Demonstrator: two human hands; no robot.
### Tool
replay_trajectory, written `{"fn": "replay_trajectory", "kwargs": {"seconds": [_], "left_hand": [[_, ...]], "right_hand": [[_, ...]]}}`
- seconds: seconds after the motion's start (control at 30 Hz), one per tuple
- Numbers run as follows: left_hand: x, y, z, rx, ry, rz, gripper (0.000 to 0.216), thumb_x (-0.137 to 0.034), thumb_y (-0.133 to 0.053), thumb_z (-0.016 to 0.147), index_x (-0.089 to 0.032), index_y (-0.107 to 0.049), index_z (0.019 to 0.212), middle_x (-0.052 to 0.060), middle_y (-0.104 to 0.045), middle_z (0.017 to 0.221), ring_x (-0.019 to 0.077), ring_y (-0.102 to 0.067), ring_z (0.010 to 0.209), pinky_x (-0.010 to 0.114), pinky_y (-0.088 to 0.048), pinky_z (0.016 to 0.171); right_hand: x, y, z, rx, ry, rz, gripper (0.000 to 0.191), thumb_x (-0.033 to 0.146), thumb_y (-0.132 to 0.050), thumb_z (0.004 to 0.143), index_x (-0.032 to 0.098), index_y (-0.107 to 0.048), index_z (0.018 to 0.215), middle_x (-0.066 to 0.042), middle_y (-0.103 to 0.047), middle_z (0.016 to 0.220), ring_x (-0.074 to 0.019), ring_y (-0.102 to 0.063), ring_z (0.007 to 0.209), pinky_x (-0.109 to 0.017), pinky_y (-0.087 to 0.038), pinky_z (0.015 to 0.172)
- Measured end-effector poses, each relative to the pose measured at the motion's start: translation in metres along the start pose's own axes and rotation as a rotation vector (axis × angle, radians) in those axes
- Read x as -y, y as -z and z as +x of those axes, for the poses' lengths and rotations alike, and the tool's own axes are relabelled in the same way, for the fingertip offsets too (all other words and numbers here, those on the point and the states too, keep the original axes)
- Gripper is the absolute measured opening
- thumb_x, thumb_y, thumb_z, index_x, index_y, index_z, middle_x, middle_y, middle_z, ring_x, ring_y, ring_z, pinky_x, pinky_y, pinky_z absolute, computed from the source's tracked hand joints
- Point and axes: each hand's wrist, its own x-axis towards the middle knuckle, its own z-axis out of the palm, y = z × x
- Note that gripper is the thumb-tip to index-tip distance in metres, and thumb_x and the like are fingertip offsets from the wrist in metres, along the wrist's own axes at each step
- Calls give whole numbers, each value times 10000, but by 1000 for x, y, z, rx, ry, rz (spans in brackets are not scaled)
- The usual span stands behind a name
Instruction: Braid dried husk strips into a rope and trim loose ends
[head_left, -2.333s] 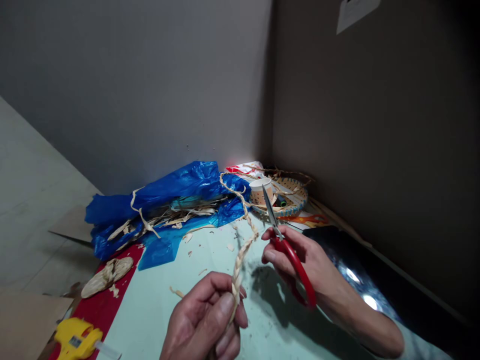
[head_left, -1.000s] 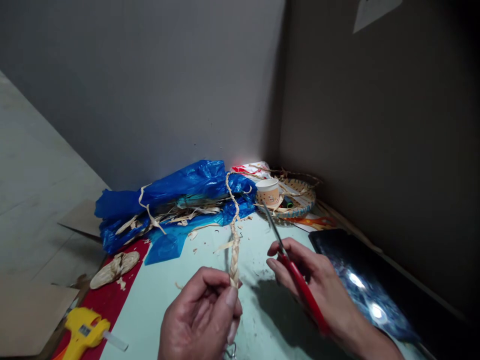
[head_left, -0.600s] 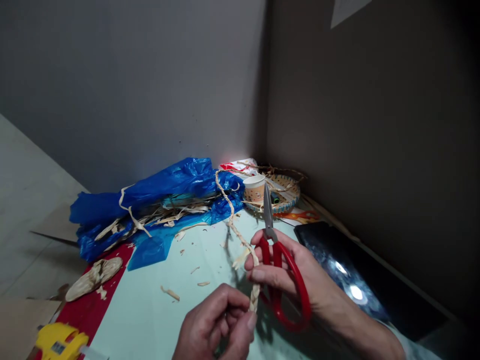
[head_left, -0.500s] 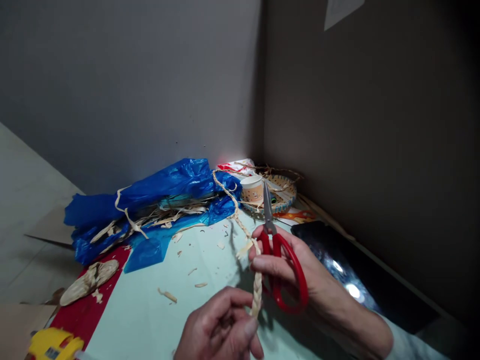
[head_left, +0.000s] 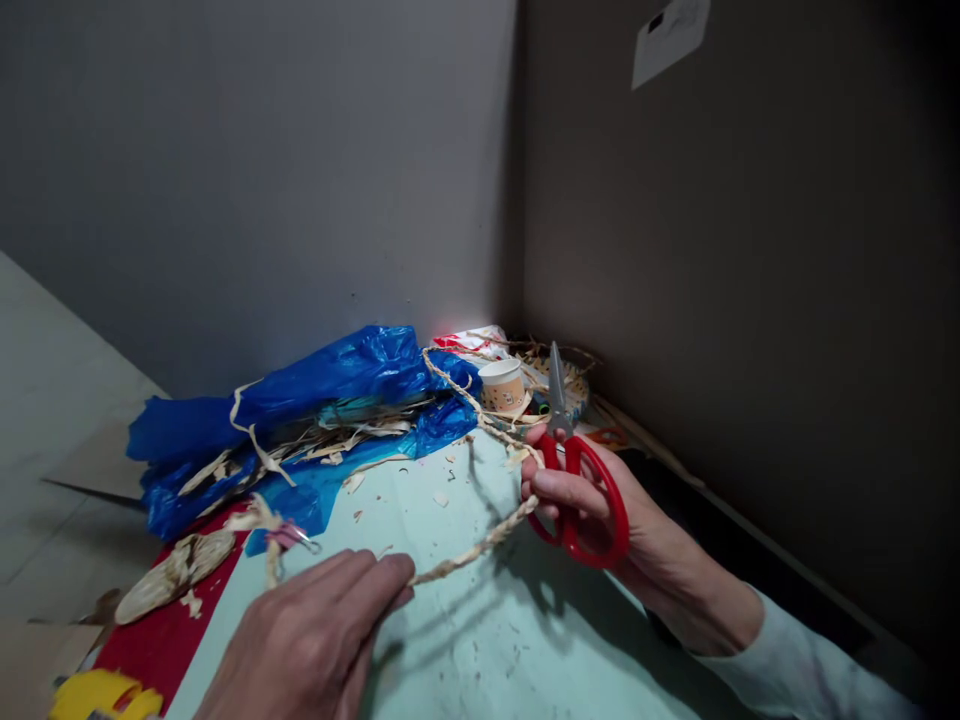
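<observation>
A braided straw cord [head_left: 476, 550] stretches slantwise between my two hands over the pale green table top. My left hand [head_left: 315, 620], at the lower left, is closed on one stretch of it. Beyond that hand a frayed straw end with a pinkish clip [head_left: 289, 533] sticks up. My right hand [head_left: 574, 490] pinches the cord between thumb and fingers. It also holds red-handled scissors [head_left: 611, 530], blades pointing up and together. From the right hand the braid runs on toward the back, over the blue plastic bag.
A blue plastic bag [head_left: 322, 375] with loose straw lies at the back left. Behind my right hand stand a paper cup [head_left: 502, 387] and a woven basket [head_left: 576, 392]. A straw sole-shaped piece [head_left: 176, 577] rests on red cloth, near a yellow tool [head_left: 105, 695]. Walls border the back and right.
My left hand has moved left, drawing the braid out from hanging down to a slanting stretch. The clipped end has come into view. My right hand, with the scissors, has shifted slightly right.
</observation>
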Motion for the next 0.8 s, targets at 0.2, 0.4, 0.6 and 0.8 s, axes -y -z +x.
{"fn": "replay_trajectory", "kwargs": {"seconds": [0.2, 0.4, 0.6, 0.8], "left_hand": [[23, -6, 15, 380, 229, 196, 392, -123, -323, 889, -211, -701, 831, 107, -745, 876, 273, -681, 834, 388, -481, 759], [13, -23, 20, 340, 277, -117, 291, -267, -498, 897, -232, -700, 1105, 106, -730, 1103, 277, -632, 1040, 361, -436, 906], [-18, -45, 24, 205, 378, -574, 189, -272, -573, 860, -216, -750, 825, 14, -756, 756, 186, -664, 705, 228, -453, 674], [-23, -49, 23, 196, 438, -647, 275, -329, -481, 911, -210, -722, 853, -40, -575, 523, 141, -545, 532, 222, -379, 579]], "right_hand": [[-18, -8, -2, 36, -84, -85, 413, 231, -793, 739, 205, -477, 1004, 13, -639, 830, -91, -549, 674, -197, -435, 627], [-41, -13, -4, 13, -108, -126, 501, 259, -821, 701, 219, -449, 1035, 8, -668, 857, -124, -607, 736, -254, -469, 739], [-45, -17, -7, 119, -117, -118, 441, 274, -801, 727, 242, -465, 1010, 9, -676, 899, -152, -643, 784, -282, -493, 744], [-36, -19, -5, 45, -138, -152, 442, 293, -803, 723, 218, -456, 985, 31, -650, 771, -132, -628, 685, -250, -484, 667]]}}
